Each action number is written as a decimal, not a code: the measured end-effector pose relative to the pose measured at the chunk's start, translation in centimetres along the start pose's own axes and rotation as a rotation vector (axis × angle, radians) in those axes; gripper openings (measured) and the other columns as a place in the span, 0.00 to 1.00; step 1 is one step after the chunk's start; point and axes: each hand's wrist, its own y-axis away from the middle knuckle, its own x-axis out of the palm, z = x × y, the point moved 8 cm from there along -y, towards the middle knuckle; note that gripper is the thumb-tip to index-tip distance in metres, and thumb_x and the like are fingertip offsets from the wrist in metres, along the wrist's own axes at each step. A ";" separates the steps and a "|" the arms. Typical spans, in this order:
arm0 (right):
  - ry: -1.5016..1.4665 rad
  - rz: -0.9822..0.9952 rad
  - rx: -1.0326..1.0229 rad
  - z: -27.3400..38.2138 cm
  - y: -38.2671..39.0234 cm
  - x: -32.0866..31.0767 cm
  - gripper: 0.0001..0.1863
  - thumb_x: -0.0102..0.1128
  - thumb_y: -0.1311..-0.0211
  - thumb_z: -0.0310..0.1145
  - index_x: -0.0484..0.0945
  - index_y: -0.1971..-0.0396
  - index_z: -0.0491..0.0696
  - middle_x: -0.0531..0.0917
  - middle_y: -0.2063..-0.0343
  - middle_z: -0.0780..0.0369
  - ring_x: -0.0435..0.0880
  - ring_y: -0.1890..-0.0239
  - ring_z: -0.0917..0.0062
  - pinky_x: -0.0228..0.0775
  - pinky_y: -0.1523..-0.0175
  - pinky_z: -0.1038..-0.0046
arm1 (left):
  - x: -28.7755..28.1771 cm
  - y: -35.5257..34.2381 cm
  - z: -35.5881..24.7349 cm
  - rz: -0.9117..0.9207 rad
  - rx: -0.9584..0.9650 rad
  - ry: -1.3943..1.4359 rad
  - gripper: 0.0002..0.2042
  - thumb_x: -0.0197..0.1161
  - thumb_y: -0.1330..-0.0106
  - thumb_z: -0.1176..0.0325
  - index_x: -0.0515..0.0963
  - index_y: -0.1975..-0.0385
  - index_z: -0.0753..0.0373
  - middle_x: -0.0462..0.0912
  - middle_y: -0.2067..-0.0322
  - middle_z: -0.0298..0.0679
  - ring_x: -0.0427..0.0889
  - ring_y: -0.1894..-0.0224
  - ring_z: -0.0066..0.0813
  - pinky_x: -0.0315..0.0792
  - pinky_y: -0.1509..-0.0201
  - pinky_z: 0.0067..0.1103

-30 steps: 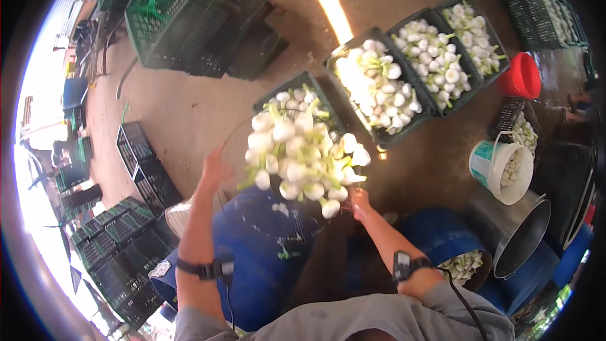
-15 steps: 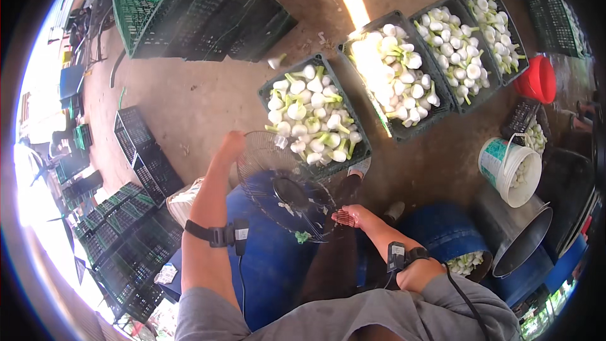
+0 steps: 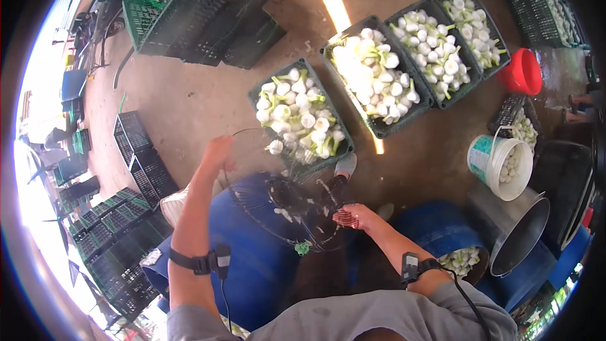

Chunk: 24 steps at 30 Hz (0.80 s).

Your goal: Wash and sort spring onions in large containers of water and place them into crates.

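A round wire fan guard point(image 3: 285, 194) with a dark centre disc is held out between my hands. My left hand point(image 3: 219, 153), a little blurred, is closed at its left rim. My right hand point(image 3: 355, 216) grips the right rim, fingers wrapped round the wires. White scraps and a green knotted bit point(image 3: 303, 248) cling to the guard. Just beyond it stands a dark crate point(image 3: 346, 149) heaped with garlic bulbs point(image 3: 297, 110) on short green stems. One garlic bulb point(image 3: 274, 147) shows at the crate's near left edge. Below the guard is a blue barrel point(image 3: 252, 246).
Three more garlic-filled crates point(image 3: 435, 98) stand in a row at far right. A red bucket point(image 3: 522, 71), a white bucket point(image 3: 489, 163) and a metal drum point(image 3: 519, 233) are to the right. Stacked empty crates point(image 3: 196, 16) stand far left, others point(image 3: 142, 158) nearer.
The view has shifted, so the crates sit further left. The guard has tilted and blurred in my hands. A bulb seen beyond the crate's far corner no longer shows there.
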 end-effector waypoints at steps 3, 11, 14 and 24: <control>0.033 0.044 -0.323 4.8 3.6 -2.6 0.13 0.44 0.36 0.30 0.72 0.67 0.35 0.81 0.68 0.49 0.83 0.68 0.64 0.79 0.64 0.69 | 3.8 5.5 0.0 -0.054 0.093 1.116 0.14 0.46 0.35 0.61 0.72 0.60 0.65 0.79 0.70 0.45 0.81 0.72 0.39 0.76 0.69 0.30; -0.249 -0.224 -1.138 32.3 12.5 -20.3 0.10 0.47 0.41 0.24 0.71 0.66 0.31 0.78 0.65 0.50 0.80 0.61 0.64 0.78 0.59 0.69 | 32.3 11.2 4.0 0.388 -0.140 0.972 0.13 0.53 0.38 0.61 0.73 0.61 0.64 0.79 0.76 0.42 0.79 0.79 0.31 0.73 0.78 0.21; -0.650 -0.084 -1.066 37.0 12.4 -17.4 0.27 0.44 0.35 0.35 0.57 0.48 0.26 0.72 0.54 0.46 0.76 0.54 0.59 0.74 0.51 0.63 | 38.3 12.6 5.5 0.401 -0.026 0.688 0.12 0.55 0.41 0.65 0.73 0.61 0.64 0.79 0.78 0.41 0.80 0.77 0.28 0.73 0.73 0.21; 1.843 -0.367 -1.355 26.7 -5.9 25.2 0.29 0.60 0.53 0.39 0.67 0.49 0.47 0.72 0.52 0.51 0.69 0.48 0.57 0.59 0.43 0.62 | 42.8 5.1 10.3 0.077 -0.065 0.559 0.11 0.52 0.43 0.68 0.74 0.62 0.63 0.76 0.81 0.38 0.79 0.78 0.27 0.73 0.69 0.23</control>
